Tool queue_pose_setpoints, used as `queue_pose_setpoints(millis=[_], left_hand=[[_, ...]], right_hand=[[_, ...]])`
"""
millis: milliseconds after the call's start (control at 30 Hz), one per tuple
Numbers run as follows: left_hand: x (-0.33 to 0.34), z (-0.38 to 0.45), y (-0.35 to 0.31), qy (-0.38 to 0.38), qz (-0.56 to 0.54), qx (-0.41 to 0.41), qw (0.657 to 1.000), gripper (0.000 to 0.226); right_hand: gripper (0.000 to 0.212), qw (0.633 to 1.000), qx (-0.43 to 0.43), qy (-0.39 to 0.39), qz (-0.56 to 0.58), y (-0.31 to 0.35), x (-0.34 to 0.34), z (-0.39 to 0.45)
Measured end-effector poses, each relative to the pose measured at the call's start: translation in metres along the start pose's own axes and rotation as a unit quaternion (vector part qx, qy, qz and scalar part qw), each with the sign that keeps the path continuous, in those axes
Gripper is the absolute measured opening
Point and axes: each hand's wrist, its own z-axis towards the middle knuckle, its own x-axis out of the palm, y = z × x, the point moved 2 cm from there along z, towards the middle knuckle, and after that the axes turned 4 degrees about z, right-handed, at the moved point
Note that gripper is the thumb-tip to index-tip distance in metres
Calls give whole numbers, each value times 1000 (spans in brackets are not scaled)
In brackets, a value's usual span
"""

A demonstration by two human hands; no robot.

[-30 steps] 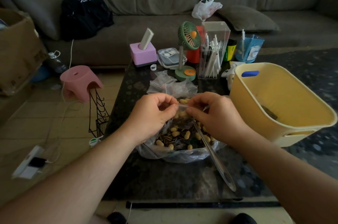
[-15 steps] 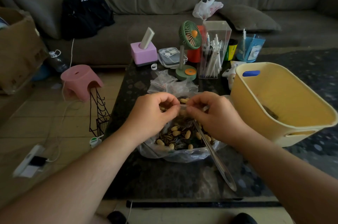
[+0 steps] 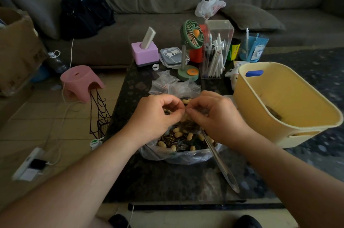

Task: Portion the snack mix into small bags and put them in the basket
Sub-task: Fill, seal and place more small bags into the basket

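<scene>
A large clear bag of snack mix (image 3: 183,141), peanuts and striped sunflower seeds, lies open on the dark table. Above it my left hand (image 3: 158,116) and my right hand (image 3: 216,116) meet, both pinching the top edge of a small clear bag (image 3: 188,121) filled with mix; most of that bag is hidden by my fingers. A metal spoon (image 3: 221,166) leans out of the big bag toward the table's near edge. The yellow basket (image 3: 290,116) stands tilted at the right, with one dark filled bag (image 3: 274,114) inside.
A heap of empty small bags (image 3: 171,84) lies just behind my hands. Further back stand a green desk fan (image 3: 189,49), a clear pen box (image 3: 216,51), a pink box (image 3: 145,54) and a blue holder (image 3: 253,47). A pink stool (image 3: 80,82) stands on the floor to the left.
My hands stay together over the big bag; my fingertips have shifted slightly along the small bag's top edge. Nothing else has moved.
</scene>
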Motion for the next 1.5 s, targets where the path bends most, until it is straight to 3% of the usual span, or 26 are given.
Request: queue_pose_setpoints(millis=[533,800,1000,1267,1400,1500], left_hand=[[0,-1,6,31,-25,-43,998,11],[1,-1,6,36,0,-15,999,6],[-1,-1,5,16,32,-6,999,6],[6,-5,-2,10,5,-2,1000,8],[3,-2,3,11,4,-3,1000,7],[2,0,7,19,-15,-27,999,8]], right_hand=[[18,999,13,48,6,-1,1,2],[12,997,59,53,17,-6,0,4],[7,998,42,53,-14,-5,-2,4],[18,990,117,75,-4,4,-3,2],[7,986,145,72,39,4,-8,1],[11,983,163,68,43,1,-12,2]])
